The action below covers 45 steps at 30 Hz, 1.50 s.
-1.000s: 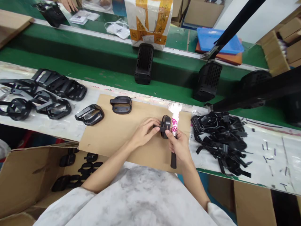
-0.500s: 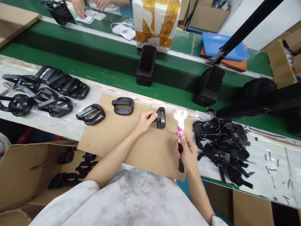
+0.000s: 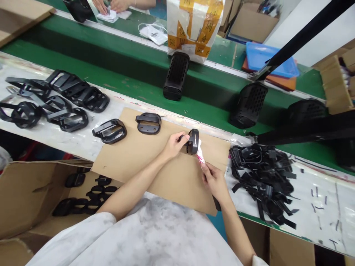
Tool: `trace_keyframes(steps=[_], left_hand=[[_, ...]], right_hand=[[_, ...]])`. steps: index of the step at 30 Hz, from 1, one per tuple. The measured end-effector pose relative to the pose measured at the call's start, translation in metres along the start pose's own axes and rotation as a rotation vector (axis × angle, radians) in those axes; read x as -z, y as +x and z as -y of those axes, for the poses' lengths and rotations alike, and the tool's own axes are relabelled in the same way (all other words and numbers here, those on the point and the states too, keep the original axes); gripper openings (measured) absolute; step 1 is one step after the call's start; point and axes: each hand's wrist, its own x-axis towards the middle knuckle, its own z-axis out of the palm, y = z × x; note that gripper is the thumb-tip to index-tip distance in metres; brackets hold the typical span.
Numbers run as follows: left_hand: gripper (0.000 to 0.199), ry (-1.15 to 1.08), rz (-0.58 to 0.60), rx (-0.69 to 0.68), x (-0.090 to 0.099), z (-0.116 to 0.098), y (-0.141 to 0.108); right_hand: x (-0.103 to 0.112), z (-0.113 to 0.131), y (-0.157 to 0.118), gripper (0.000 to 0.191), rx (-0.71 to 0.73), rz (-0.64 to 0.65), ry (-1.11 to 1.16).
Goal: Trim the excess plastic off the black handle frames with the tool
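My left hand (image 3: 176, 145) grips a black oval part (image 3: 193, 141) by its strap, over the brown cardboard sheet (image 3: 133, 159). Closed round the handle of a white-wrapped mallet (image 3: 200, 157) is my right hand (image 3: 215, 181). The mallet's head is mostly hidden behind the black part, so whether they touch is unclear. Two more black parts with straps lie to the left, one on the sheet (image 3: 149, 123) and one at its left edge (image 3: 110, 131).
Looped black parts (image 3: 74, 90) are heaped at the left, black strips (image 3: 263, 181) at the right. An open carton (image 3: 30, 192) sits lower left. Black perforated pieces (image 3: 176, 75) stand on the green belt (image 3: 124, 87). Another person's hands (image 3: 119, 4) show at the top.
My right hand has swung the mallet left, bringing its head behind the held part. My left hand still grips the part, now slightly tilted. The whole view has shifted a little.
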Motion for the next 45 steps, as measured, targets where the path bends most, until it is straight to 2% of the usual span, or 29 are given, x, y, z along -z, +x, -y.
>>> trace_keyframes(steps=[3, 7, 8, 10, 14, 17, 19, 20, 23, 25, 27, 29, 32, 34, 37, 38, 40, 43, 45], left_hand=[[0.054, -0.002, 0.001, -0.002, 0.000, 0.000, -0.001], [0.052, -0.085, -0.018, 0.010, -0.001, 0.000, 0.002], [0.052, -0.136, -0.026, 0.033, 0.000, -0.001, 0.003], [0.053, -0.280, -0.065, 0.097, 0.003, -0.002, 0.004], [0.062, -0.580, -0.168, 0.217, 0.012, -0.018, 0.001], [0.068, -0.612, -0.174, 0.252, 0.013, -0.041, -0.009], [0.069, -0.568, -0.195, 0.208, 0.010, -0.056, -0.018], [0.068, -0.538, -0.212, 0.164, 0.007, -0.063, -0.024], [0.067, -0.392, -0.221, -0.026, -0.003, -0.078, -0.042], [0.068, -0.237, -0.132, -0.154, -0.008, -0.085, -0.054], [0.066, -0.082, -0.006, -0.250, -0.009, -0.091, -0.065], [0.055, 0.025, 0.068, -0.337, -0.010, -0.092, -0.074], [0.042, 0.049, 0.029, -0.406, -0.011, -0.081, -0.081], [0.048, 0.014, -0.045, -0.353, -0.013, -0.068, -0.086], [0.046, -0.090, -0.127, -0.145, -0.017, -0.052, -0.094], [0.044, -0.135, -0.123, -0.069, -0.017, -0.050, -0.096], [0.044, -0.211, -0.027, 0.081, -0.016, -0.048, -0.100], [0.053, -0.314, 0.182, 0.261, -0.016, -0.053, -0.104], [0.055, -0.356, 0.205, 0.296, -0.018, -0.056, -0.107]], right_hand=[[-0.003, 0.000, -0.001, 0.053, 0.017, -0.109, 0.063], [0.001, -0.003, 0.001, 0.059, -0.035, 0.058, 0.006], [0.005, -0.003, 0.001, 0.059, -0.038, 0.058, -0.023], [0.015, -0.005, 0.003, 0.059, 0.014, -0.032, -0.098], [0.029, -0.007, 0.012, 0.055, 0.232, -0.239, -0.381], [0.024, -0.003, 0.015, 0.054, 0.332, -0.368, -0.448], [0.015, 0.005, 0.011, 0.050, 0.339, -0.376, -0.305], [0.009, 0.010, 0.007, 0.049, 0.328, -0.318, -0.183], [-0.008, 0.027, -0.005, 0.052, 0.287, 0.027, 0.203], [-0.018, 0.037, -0.011, 0.056, 0.295, 0.181, 0.341], [-0.025, 0.045, -0.013, 0.051, 0.323, 0.169, 0.367], [-0.030, 0.053, -0.013, 0.037, 0.338, 0.082, 0.382], [-0.034, 0.060, -0.012, 0.023, 0.367, -0.032, 0.415], [-0.034, 0.062, -0.011, 0.022, 0.399, -0.095, 0.369], [-0.031, 0.061, -0.008, 0.027, 0.443, -0.158, 0.196], [-0.030, 0.061, -0.007, 0.027, 0.472, -0.174, 0.142], [-0.028, 0.062, -0.005, 0.025, 0.554, -0.216, 0.063], [-0.025, 0.064, -0.003, 0.024, 0.653, -0.231, 0.008], [-0.024, 0.065, -0.006, 0.024, 0.633, -0.190, 0.012]])
